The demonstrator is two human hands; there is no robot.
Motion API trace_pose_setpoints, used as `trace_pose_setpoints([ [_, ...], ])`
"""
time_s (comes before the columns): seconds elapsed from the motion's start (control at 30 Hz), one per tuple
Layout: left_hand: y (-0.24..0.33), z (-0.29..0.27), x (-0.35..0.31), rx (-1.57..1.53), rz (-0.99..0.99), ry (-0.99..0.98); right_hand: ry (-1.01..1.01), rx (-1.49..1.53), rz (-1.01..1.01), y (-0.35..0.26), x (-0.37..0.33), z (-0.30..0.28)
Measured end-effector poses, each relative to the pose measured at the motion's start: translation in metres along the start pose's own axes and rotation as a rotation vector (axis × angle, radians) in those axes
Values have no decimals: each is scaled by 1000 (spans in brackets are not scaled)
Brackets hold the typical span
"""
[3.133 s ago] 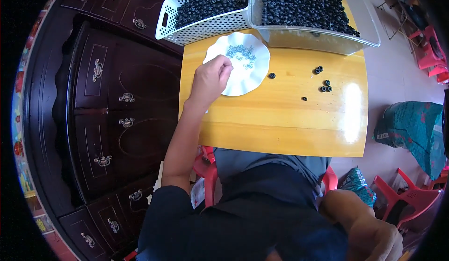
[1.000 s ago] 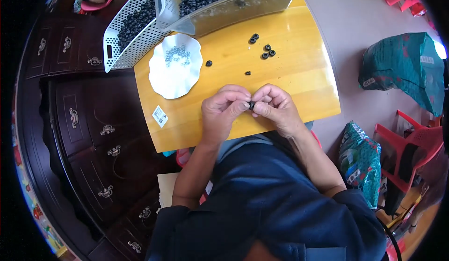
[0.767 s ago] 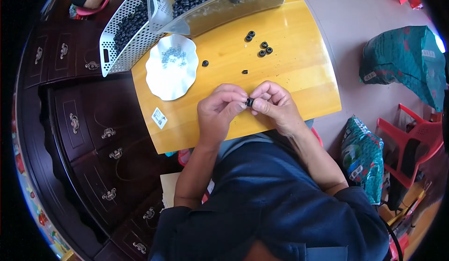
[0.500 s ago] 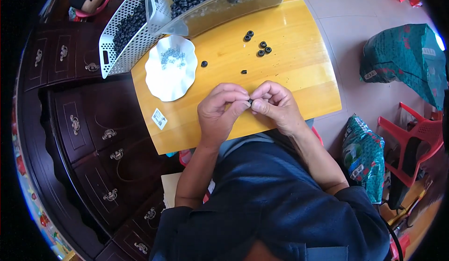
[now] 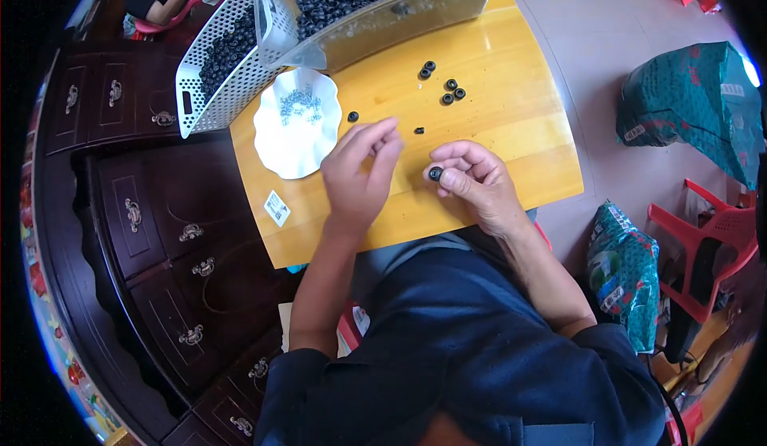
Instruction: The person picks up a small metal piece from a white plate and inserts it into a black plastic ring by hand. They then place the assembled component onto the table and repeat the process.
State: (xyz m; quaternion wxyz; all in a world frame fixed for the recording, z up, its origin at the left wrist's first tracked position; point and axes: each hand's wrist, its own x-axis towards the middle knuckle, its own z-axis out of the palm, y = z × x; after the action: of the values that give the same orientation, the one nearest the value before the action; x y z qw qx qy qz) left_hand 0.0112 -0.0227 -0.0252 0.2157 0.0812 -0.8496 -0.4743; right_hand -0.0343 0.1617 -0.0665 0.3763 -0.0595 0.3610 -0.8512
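Observation:
Pinched between the thumb and fingers of my right hand [image 5: 479, 184] is a small black ring-shaped part [image 5: 435, 173], its round face turned up. My left hand [image 5: 358, 173] hovers over the table to the left, slightly blurred, fingers bent and thumb a little apart, with nothing visible in them. Just beyond it lies a white wavy-edged dish [image 5: 280, 154] holding many tiny clear bluish pieces [image 5: 300, 106]. A single black ring [image 5: 353, 116] rests beside the dish. Another small black piece [image 5: 419, 130] lies on its side ahead of my hands.
Several black rings [image 5: 449, 93] sit farther back on the yellow wooden table [image 5: 519, 138]. A clear bin [image 5: 399, 22] and a white perforated basket [image 5: 188, 118], both full of black rings, stand at the far side. Dark drawers flank the left; green bags [image 5: 671, 94] and a red chair are right.
My hands have come apart. The left has moved left and away from the black ring toward the dish, while the right keeps hold of the ring in nearly the same place.

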Motion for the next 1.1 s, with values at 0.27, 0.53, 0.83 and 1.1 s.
trace_pose_setpoints([
  [0.27, -20, 20, 27, 485, 349, -288, 68, -86, 2, 0, 2, -5],
  [0.53, -21, 14, 28, 563, 366, -360, 74, -43, 2, -2, 2, -3],
  [0.83, 4, 5, 5, -388, -213, -246, 63, -1, -28, -1, 5, -3],
  [1.1, 2, 9, -2, -359, -39, -272, 46, 11, -35, 1, 5, -4],
])
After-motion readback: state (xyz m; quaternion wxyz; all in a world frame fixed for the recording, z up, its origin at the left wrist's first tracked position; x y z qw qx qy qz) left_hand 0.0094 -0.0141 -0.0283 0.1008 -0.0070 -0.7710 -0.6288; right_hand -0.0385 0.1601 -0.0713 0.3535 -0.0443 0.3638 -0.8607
